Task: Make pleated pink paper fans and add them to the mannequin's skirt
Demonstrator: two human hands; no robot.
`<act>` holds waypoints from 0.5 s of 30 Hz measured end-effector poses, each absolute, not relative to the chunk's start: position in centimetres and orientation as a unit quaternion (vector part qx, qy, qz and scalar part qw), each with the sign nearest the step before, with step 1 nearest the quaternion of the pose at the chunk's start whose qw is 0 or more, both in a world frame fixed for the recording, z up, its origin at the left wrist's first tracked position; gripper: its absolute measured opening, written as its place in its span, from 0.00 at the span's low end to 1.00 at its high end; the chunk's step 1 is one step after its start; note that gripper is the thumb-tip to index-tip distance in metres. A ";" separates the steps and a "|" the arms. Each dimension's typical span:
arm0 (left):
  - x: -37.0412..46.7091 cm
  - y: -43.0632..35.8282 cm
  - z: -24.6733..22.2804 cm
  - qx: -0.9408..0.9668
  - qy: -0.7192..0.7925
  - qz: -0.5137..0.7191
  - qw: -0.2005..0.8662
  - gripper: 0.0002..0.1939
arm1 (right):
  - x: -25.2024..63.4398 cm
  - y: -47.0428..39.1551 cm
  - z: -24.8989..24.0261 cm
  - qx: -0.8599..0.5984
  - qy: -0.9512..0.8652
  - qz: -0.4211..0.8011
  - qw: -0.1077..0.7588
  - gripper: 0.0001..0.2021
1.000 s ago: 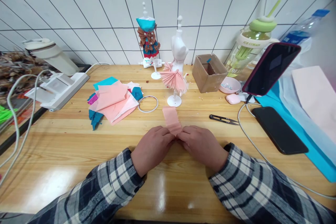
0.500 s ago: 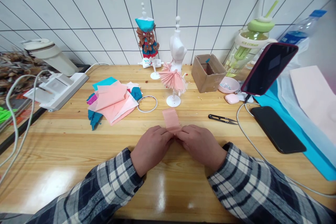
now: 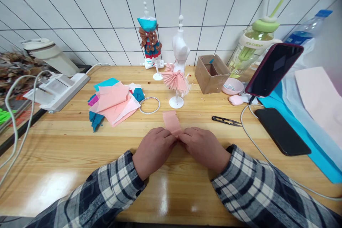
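Holding possible beads, a bowl stands beyond the pink strip.

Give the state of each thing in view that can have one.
Pink strip: near end held
Left hand: closed on strip
Right hand: closed on strip
Snips: untouched
Cardboard box: open
Front mannequin: upright
Propped phone: tilted
Flat phone: screen dark
Green bottle: lid on
Water bottle: capped
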State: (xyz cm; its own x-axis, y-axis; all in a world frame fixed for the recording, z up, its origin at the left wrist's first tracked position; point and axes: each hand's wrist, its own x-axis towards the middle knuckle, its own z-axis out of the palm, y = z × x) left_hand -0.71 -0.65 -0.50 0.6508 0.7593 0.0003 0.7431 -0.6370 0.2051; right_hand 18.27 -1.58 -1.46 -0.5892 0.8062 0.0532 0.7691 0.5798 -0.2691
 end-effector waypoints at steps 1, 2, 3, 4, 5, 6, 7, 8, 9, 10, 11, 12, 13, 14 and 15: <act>-0.7 -0.7 -0.5 0.902 0.420 0.040 0.093 0.09 | 18.3 -1.6 -1.5 -0.442 -0.887 0.107 0.082 0.07; -0.7 -0.7 -0.5 0.900 0.423 0.038 0.094 0.10 | 18.3 -1.5 -1.5 -0.439 -0.889 0.105 0.079 0.06; -0.6 -0.7 -0.5 0.899 0.426 0.037 0.096 0.10 | 18.3 -1.5 -1.5 -0.436 -0.891 0.100 0.078 0.06; -0.6 -0.7 -0.5 0.898 0.427 0.037 0.098 0.10 | 18.3 -1.5 -1.6 -0.434 -0.892 0.096 0.078 0.06; -0.5 -0.7 -0.5 0.897 0.428 0.038 0.101 0.10 | 18.3 -1.6 -1.6 -0.434 -0.893 0.091 0.079 0.06; -0.5 -0.7 -0.5 0.897 0.428 0.040 0.103 0.11 | 18.3 -1.6 -1.6 -0.434 -0.893 0.086 0.080 0.06; -0.5 -0.7 -0.4 0.896 0.429 0.041 0.104 0.11 | 18.3 -1.6 -1.6 -0.435 -0.893 0.082 0.081 0.06; -0.5 -0.7 -0.4 0.896 0.429 0.041 0.105 0.11 | 18.3 -1.7 -1.6 -0.435 -0.893 0.079 0.081 0.06; -0.5 -0.7 -0.4 0.896 0.429 0.040 0.106 0.11 | 18.3 -1.7 -1.5 -0.435 -0.894 0.076 0.080 0.06; -0.5 -0.7 -0.4 0.897 0.428 0.040 0.106 0.11 | 18.3 -1.7 -1.5 -0.433 -0.895 0.072 0.079 0.06; -0.5 -0.7 -0.4 0.898 0.426 0.040 0.105 0.11 | 18.2 -1.8 -1.4 -0.431 -0.897 0.067 0.077 0.07; -0.5 -0.7 -0.3 0.899 0.423 0.043 0.105 0.11 | 18.2 -1.8 -1.4 -0.429 -0.898 0.060 0.074 0.07; -0.5 -0.6 -0.3 0.900 0.420 0.048 0.104 0.10 | 18.2 -1.8 -1.3 -0.426 -0.900 0.055 0.071 0.07; -0.5 -0.6 -0.2 0.901 0.417 0.055 0.103 0.10 | 18.2 -1.8 -1.2 -0.421 -0.903 0.051 0.068 0.07; -0.5 -0.6 -0.2 0.901 0.416 0.061 0.102 0.10 | 18.2 -1.8 -1.2 -0.416 -0.905 0.050 0.065 0.07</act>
State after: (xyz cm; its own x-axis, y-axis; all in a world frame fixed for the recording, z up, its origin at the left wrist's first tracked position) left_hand -0.51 -0.65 -0.17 0.6459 0.7630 0.0246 0.7382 -0.6324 0.2346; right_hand 18.22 -1.76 -1.17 -0.6446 0.7607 0.0767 0.7477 0.6482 -0.1445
